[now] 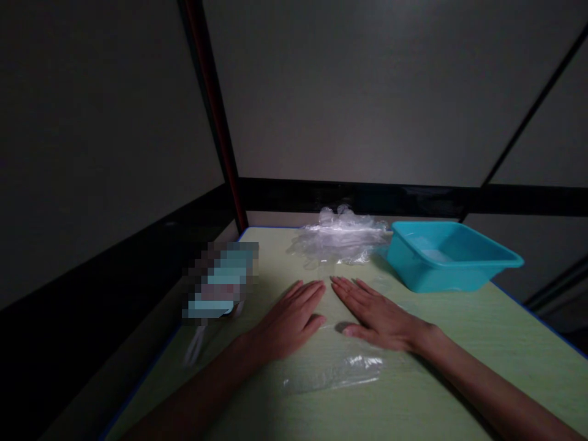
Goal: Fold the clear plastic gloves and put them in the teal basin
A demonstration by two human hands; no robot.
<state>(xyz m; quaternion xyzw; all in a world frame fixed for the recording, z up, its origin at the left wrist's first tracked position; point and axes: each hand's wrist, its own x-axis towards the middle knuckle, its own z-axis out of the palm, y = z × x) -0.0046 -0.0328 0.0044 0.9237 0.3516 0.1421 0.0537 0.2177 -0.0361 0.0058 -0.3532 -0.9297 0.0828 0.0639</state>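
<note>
A thin sheet of clear plastic film (337, 370), perhaps a bag, lies spread on the pale green table (441, 392). My left hand (291, 318) rests flat on its left part, fingers stretched out and pointing away from me. Across from it, my right hand (374, 312) also lies flat on the film, thumb held apart from the fingers. A small gap separates the two sets of fingertips. Beyond them sits a crumpled pile of clear plastic (342, 236), its separate pieces hard to tell apart.
A turquoise plastic basin (454, 272) stands at the back right, with something pale inside it. At the left edge is a blurred-out, light blue object (225, 285) with a whitish strap (195, 346). Grey wall panels (349, 92) rise behind the table.
</note>
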